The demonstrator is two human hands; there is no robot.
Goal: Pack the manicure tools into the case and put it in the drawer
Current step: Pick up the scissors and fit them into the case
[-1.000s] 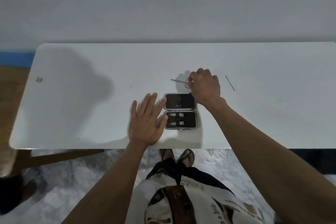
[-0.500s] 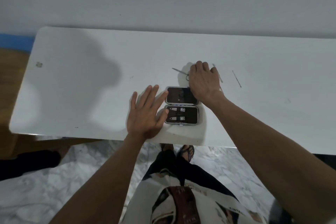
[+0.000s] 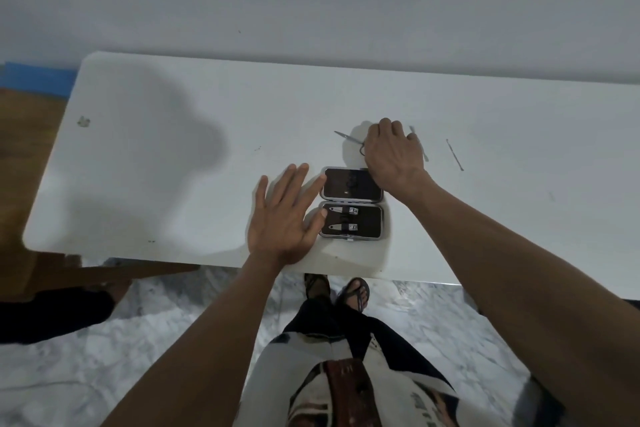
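Observation:
A small manicure case (image 3: 352, 203) lies open on the white table (image 3: 173, 166) near its front edge. Its near half holds two nail clippers (image 3: 343, 218); the far half is dark. My left hand (image 3: 284, 218) lies flat with fingers spread, touching the case's left side. My right hand (image 3: 393, 152) is just behind the case, fingers curled over small scissors (image 3: 348, 138) whose blades stick out to the left. A thin metal tool (image 3: 420, 148) lies partly under that hand's right side. Another slim tool (image 3: 454, 154) lies farther right.
A grey wall runs behind the table. A wooden piece (image 3: 31, 184) stands left of the table, over marble floor (image 3: 86, 374). A small mark (image 3: 83, 121) sits near the table's left end. My sandalled feet (image 3: 346, 291) show below the front edge.
The view has shifted a little. My right hand stays curled over the scissors behind the case, and a thin tool to its right has come into sight. The left hand has not moved.

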